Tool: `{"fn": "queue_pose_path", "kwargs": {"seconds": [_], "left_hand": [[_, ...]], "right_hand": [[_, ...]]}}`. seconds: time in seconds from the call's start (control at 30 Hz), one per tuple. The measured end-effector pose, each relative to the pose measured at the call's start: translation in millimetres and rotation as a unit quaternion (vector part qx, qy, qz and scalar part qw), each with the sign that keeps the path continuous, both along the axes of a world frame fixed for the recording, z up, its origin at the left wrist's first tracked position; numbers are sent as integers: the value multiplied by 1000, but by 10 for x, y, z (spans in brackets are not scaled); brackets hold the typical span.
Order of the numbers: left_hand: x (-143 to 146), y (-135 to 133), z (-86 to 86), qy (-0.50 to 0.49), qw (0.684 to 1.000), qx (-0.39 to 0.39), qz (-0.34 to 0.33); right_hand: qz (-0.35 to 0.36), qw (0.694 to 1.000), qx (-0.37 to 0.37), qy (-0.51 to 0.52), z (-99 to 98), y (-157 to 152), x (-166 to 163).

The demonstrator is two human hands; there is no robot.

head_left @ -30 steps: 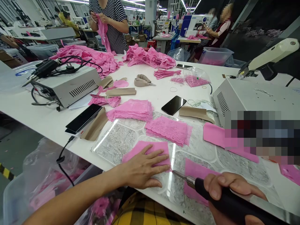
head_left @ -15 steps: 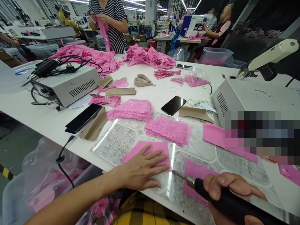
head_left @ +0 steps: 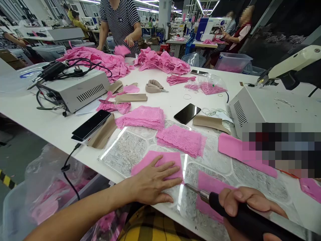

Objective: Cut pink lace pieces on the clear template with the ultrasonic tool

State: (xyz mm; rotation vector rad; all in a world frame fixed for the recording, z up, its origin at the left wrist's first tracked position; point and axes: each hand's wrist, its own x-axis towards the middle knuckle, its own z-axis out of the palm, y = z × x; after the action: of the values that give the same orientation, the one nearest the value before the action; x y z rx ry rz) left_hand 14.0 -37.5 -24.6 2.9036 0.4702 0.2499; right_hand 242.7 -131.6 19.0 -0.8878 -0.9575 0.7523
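Observation:
My left hand [head_left: 151,182] lies flat with fingers spread on a pink fabric piece [head_left: 167,161] that rests on a glass plate [head_left: 125,150]. My right hand [head_left: 247,201] is wrapped round the black handle of a hot cutting tool [head_left: 235,212]. Its metal tip [head_left: 193,188] sits at the right edge of that fabric piece, just beyond my left fingertips. Another pink piece [head_left: 209,185] lies under the tool shaft. Two stacks of pink lace [head_left: 182,139] [head_left: 142,117] lie just beyond.
A grey power unit [head_left: 72,88] with cables stands far left, another grey unit [head_left: 273,108] at right. Two black phones [head_left: 187,113] [head_left: 91,124] lie on the white table. Pink fabric heaps [head_left: 163,62] sit at the far edge, where a person in a striped top [head_left: 120,23] handles fabric.
My hands have barely moved. The person in the striped top has lowered the pink piece from chest height down toward the fabric heap. The view has shifted slightly.

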Motion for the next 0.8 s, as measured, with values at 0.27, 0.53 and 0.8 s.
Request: {"fn": "queue_pose_path", "kwargs": {"seconds": [0.27,0.53,0.8], "left_hand": [[-2,-12,-35,-24,1000,7,4],[-5,-12,-68,-35,999,17,0],[8,-8,-12,-26,1000,9,-3]], "right_hand": [[-30,999,18,8,33,10,-27],[-18,1000,0,3,46,25,-43],[-19,1000,-8,4,52,48,-70]]}}
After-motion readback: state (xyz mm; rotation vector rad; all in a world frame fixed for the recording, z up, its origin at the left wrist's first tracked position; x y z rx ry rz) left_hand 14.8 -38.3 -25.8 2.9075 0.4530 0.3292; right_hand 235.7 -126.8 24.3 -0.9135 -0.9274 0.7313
